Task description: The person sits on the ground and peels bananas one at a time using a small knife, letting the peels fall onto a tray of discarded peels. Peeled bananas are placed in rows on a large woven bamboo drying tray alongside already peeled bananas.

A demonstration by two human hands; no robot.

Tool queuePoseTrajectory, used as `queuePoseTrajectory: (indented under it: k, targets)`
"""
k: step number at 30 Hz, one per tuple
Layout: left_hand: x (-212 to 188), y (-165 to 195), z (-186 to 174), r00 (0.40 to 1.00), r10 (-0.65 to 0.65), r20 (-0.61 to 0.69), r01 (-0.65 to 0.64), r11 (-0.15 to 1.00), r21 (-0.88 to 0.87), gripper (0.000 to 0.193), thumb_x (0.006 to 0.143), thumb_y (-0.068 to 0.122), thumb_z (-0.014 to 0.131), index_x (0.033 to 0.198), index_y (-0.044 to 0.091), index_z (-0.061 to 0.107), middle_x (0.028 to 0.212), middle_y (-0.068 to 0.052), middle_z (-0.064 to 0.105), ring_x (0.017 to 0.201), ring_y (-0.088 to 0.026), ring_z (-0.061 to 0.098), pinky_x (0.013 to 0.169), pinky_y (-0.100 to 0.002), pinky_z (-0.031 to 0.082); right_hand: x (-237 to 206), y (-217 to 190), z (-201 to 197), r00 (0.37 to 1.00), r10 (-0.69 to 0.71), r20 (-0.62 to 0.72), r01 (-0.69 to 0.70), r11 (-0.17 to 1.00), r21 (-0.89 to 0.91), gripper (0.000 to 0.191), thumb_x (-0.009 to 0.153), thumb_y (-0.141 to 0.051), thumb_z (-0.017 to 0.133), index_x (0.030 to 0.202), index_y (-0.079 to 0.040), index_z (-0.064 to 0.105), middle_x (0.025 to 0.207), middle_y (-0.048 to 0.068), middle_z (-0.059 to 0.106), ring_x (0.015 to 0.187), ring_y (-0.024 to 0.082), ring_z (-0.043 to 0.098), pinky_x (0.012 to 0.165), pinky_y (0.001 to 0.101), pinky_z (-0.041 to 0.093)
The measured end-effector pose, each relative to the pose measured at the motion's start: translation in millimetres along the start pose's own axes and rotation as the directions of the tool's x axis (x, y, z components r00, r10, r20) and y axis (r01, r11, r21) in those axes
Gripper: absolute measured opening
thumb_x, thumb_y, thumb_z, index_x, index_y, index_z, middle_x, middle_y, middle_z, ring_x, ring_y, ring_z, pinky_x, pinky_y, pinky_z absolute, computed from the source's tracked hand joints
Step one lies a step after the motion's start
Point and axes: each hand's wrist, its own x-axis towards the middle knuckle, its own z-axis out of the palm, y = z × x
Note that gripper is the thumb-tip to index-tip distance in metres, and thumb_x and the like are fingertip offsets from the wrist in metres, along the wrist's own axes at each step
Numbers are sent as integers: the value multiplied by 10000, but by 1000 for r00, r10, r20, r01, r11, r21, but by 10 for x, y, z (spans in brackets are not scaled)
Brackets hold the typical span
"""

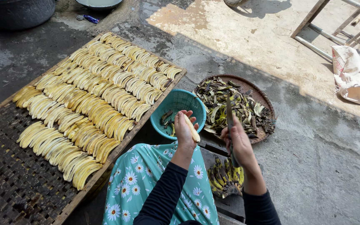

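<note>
While a peeled banana (191, 128) is grasped by the left hand (184, 131) at the frame's centre, a knife (229, 114) is gripped by the right hand (240, 143); fingers could probably be nicked if the blade slipped. A crumpled white sack (353, 75) is seen at the upper right.

Woven drying rack (9, 175) bearing sliced banana rows (96, 100); round tray (267, 100) of dark peels; white sack (353, 75) far right.

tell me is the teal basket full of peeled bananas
No, the teal basket holds only a few dark peel scraps; the peeled bananas lie in rows on the woven drying tray.
</note>
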Motion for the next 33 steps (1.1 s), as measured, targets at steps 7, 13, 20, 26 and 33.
queuePoseTrajectory:
  k: [7, 13, 20, 26, 33]
  targets:
    - [-266, 245, 182, 980, 126, 154, -146, 982, 123, 390, 1105, 360, 336, 1258, 104, 588, 1017, -30, 590, 716, -59, 480, 522, -208, 425, -621, 232, 610, 982, 20, 186, -62, 972, 225, 647, 1097, -407, 396, 1661, -119, 264, 910, -17, 504, 784, 67, 430, 720, 185, 393]
    - [-466, 367, 320, 971, 179, 161, -216, 942, 258, 375, 1111, 321, 337, 1248, 80, 590, 1028, -22, 597, 746, -49, 485, 545, -198, 442, -683, 307, 640, 980, 95, 175, -131, 969, 211, 633, 1071, -377, 406, 1650, -143, 300, 884, -39, 493, 734, 63, 375, 663, 180, 337]
    - [-511, 411, 306, 961, 216, 171, -256, 931, 260, 339, 1113, 315, 341, 1191, 84, 576, 1000, -14, 589, 737, -51, 478, 537, -204, 434, -700, 315, 707, 985, 21, 169, -58, 975, 215, 599, 1096, -341, 426, 1644, -125, 320, 936, -55, 488, 789, 46, 390, 700, 166, 353]
    - [-498, 390, 268, 966, 203, 162, -230, 959, 167, 302, 1115, 323, 356, 1164, 93, 546, 981, -15, 573, 734, -56, 477, 535, -199, 421, -703, 290, 750, 987, 60, 146, -85, 981, 174, 617, 1067, -331, 422, 1637, -127, 306, 862, -63, 464, 673, 47, 335, 588, 171, 326]
    - [-638, 299, 251, 962, 151, 227, -150, 988, -20, 274, 1124, 313, 386, 1146, 85, 537, 969, -38, 564, 738, -79, 517, 551, -219, 480, -645, 391, 808, 994, -78, 82, 67, 989, 131, 609, 1106, -284, 428, 1662, -64, 312, 903, -27, 484, 761, 63, 387, 681, 181, 367]
